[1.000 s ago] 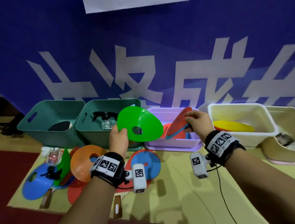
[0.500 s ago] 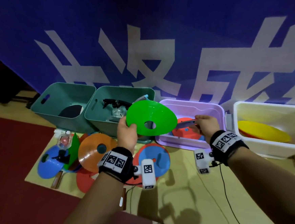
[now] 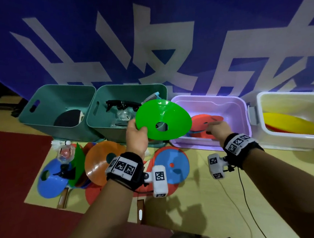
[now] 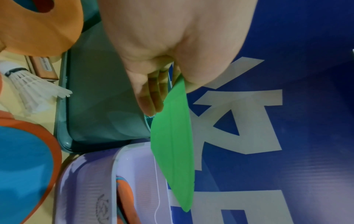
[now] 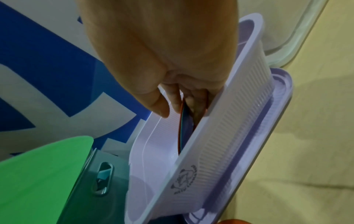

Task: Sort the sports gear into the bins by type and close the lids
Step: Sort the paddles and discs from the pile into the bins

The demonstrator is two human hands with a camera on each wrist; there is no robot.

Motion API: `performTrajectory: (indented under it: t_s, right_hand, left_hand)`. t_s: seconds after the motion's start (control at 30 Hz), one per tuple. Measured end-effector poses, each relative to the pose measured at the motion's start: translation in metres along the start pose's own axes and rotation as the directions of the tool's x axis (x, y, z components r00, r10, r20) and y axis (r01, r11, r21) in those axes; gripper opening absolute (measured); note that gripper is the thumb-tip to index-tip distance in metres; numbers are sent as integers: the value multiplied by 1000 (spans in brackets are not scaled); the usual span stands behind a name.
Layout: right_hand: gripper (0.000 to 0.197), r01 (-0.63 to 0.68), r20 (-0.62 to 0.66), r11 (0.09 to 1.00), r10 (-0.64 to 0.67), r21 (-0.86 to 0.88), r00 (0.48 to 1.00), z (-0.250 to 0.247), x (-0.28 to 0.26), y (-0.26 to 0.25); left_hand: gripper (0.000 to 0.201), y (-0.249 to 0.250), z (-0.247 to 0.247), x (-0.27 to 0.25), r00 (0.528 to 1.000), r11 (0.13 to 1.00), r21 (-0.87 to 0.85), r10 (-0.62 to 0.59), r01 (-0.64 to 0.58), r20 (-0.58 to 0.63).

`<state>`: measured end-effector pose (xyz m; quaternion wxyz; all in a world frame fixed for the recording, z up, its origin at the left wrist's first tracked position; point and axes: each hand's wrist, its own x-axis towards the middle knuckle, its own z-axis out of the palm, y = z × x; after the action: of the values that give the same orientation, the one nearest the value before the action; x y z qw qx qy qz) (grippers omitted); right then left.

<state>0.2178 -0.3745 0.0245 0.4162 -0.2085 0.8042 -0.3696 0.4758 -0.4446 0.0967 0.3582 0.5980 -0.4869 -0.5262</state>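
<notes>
My left hand [image 3: 140, 131] pinches the rim of a green disc cone [image 3: 162, 122], thumb on top, and holds it tilted above the gap between a teal bin [image 3: 102, 104] and the purple bin [image 3: 243, 108]. In the left wrist view the green cone [image 4: 174, 144] is edge-on between my thumb and fingers [image 4: 151, 97]. My right hand [image 3: 212, 129] reaches down inside the purple bin and lies on a red disc [image 3: 199, 123]. In the right wrist view the red disc's [image 5: 181, 121] thin rim runs up between my curled fingers [image 5: 193, 98], against the purple bin's [image 5: 220, 144] near wall.
The far-left teal bin [image 3: 44, 101] holds a black paddle [image 3: 68, 118]; the second holds dark goggles [image 3: 121, 104]. A white bin [image 3: 265, 121] on the right holds a yellow disc [image 3: 292, 125]. On the mat lie an orange disc [image 3: 99, 161], blue discs [image 3: 50, 181], a shuttlecock [image 3: 59, 143] and paddles.
My right hand has lowered the red disc from above the purple bin down into it. The left hand keeps the green cone at about the same place.
</notes>
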Motion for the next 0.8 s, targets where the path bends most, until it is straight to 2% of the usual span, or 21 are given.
performTrajectory:
  t_s: [0.3, 0.43, 0.7, 0.8]
  right_hand:
    - [39, 5, -14, 1000, -6, -28, 1000, -17, -19, 1]
    - [43, 72, -38, 997, -72, 12, 997, -39, -39, -5]
    - [47, 272, -97, 955, -262, 114, 960, -119, -85, -16]
    - [41, 317, -129, 940, -301, 125, 945, -155, -103, -9]
  left_hand:
    - [34, 4, 10, 8, 996, 997, -11, 77, -77, 41]
    - [35, 18, 28, 3, 988, 991, -30, 133, -130, 79]
    - [28, 50, 109, -25, 938, 984, -51, 177, -169, 298]
    - [39, 55, 148, -40, 916, 980, -54, 198, -192, 348]
